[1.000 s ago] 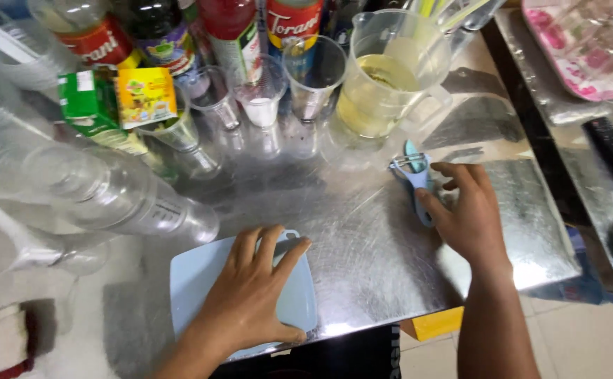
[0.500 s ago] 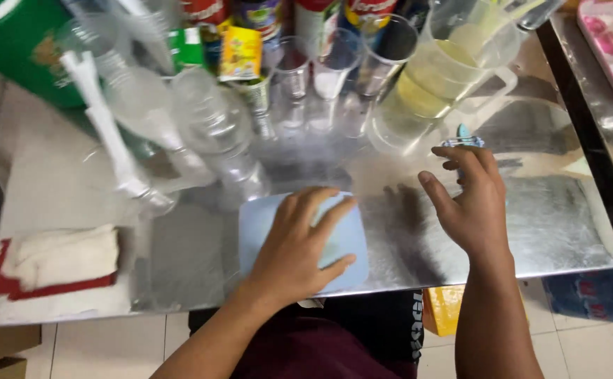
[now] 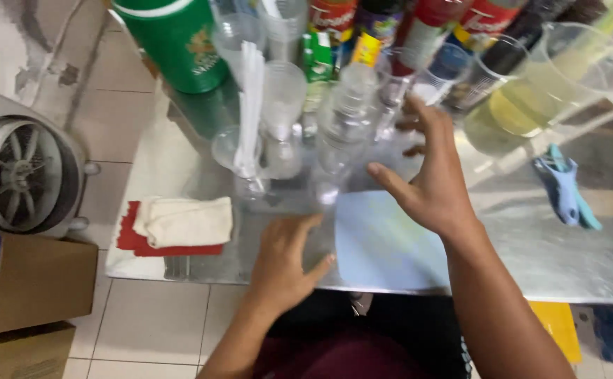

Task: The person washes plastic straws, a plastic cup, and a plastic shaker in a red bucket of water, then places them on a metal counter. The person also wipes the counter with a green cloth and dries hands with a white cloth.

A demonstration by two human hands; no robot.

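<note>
Both hands have left their earlier spots. The left hand [image 3: 285, 263], which lay flat on the pale blue cutting board [image 3: 384, 245] half a second ago, has slid off it and now rests on the steel counter [image 3: 531, 253] just left of the board, fingers spread and loose, holding nothing. The right hand [image 3: 429, 175], which hovered near the blue peeler [image 3: 564, 189], has swung away and now reaches above the board's far edge toward the stack of clear plastic cups [image 3: 341, 133]. Its fingers are open and curved, the fingertips close to the stack; whether they touch it is hard to tell through the motion blur. So the work has turned from the board and peeler to the cups.

The board is a smooth, matte rectangle with rounded corners, bare on top. The cups beyond it are thin, glossy and see-through, nested and leaning. Right of the board, the peeler lies flat, untouched. Behind that, a clear plastic pitcher [image 3: 531, 105] holds pale yellow liquid. Left of the board, a folded cream cloth [image 3: 184, 220] sits on a red one, soft and creased.
</note>
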